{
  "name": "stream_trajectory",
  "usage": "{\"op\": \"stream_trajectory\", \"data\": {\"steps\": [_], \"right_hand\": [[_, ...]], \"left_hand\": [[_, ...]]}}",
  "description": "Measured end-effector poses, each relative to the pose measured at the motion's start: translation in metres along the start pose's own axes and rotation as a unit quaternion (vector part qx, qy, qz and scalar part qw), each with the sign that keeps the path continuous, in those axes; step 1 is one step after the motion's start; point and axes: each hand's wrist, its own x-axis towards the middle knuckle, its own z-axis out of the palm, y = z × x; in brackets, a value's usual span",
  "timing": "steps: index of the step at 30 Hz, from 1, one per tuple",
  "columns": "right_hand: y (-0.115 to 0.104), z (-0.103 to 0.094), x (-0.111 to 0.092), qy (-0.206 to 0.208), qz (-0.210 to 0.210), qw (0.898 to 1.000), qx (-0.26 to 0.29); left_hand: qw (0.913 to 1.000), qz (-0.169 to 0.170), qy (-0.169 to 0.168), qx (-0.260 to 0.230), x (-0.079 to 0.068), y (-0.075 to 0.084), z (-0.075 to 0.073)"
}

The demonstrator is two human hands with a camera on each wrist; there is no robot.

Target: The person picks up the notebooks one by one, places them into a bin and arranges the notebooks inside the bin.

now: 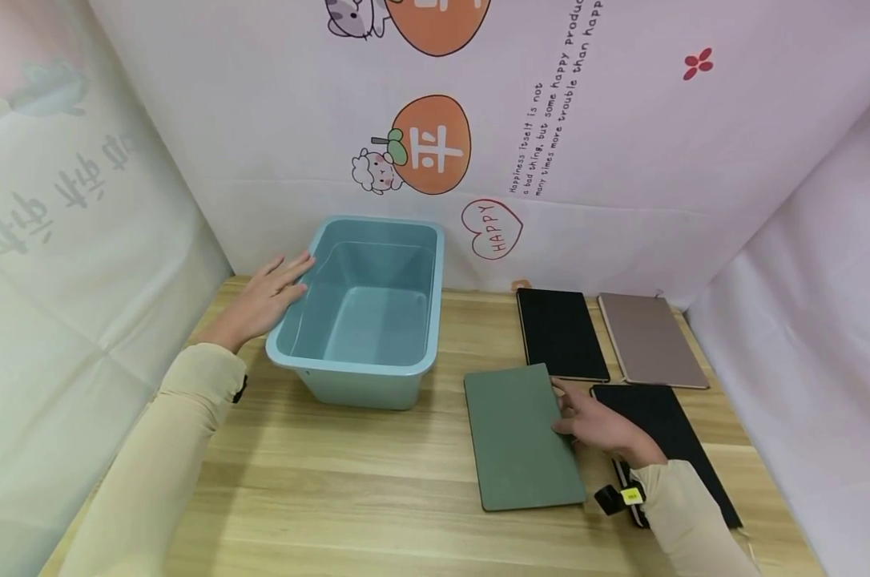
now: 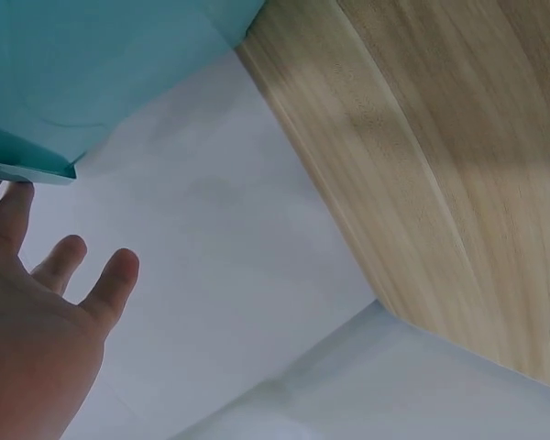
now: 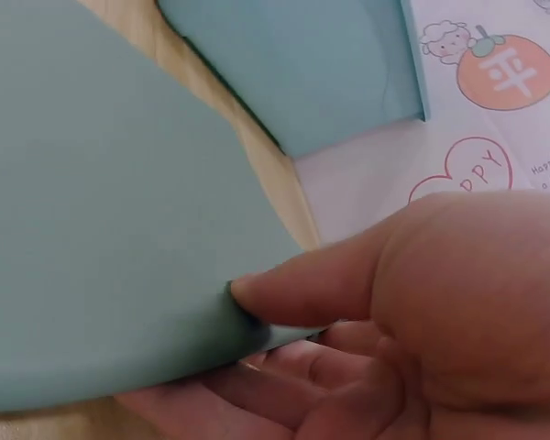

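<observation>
A green notebook (image 1: 523,441) lies at the middle right of the table, its right edge pinched by my right hand (image 1: 599,425). In the right wrist view, the thumb presses on the cover of the green notebook (image 3: 119,211) while the other fingers go beneath its edge. My left hand (image 1: 262,300) rests with spread fingers on the left rim of a blue plastic bin (image 1: 370,369). In the left wrist view, fingertips of the left hand (image 2: 46,321) touch the underside of the bin's rim (image 2: 27,172). The bin has nothing inside.
Right of the green notebook lie a black notebook (image 1: 561,332), a mauve notebook (image 1: 651,340) and another black notebook (image 1: 683,449), partly behind the right forearm. They rest on a wooden table (image 1: 348,489). White printed cloth (image 1: 608,160) walls the back and sides.
</observation>
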Motion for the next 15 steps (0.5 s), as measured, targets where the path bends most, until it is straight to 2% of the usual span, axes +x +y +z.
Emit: {"op": "stream_trajectory", "data": {"steps": [15], "right_hand": [[-0.004, -0.011, -0.007, -0.037, -0.008, 0.993, 0.111]], "left_hand": [[0.9998, -0.002, -0.014, -0.014, 0.001, -0.005, 0.0]]}}
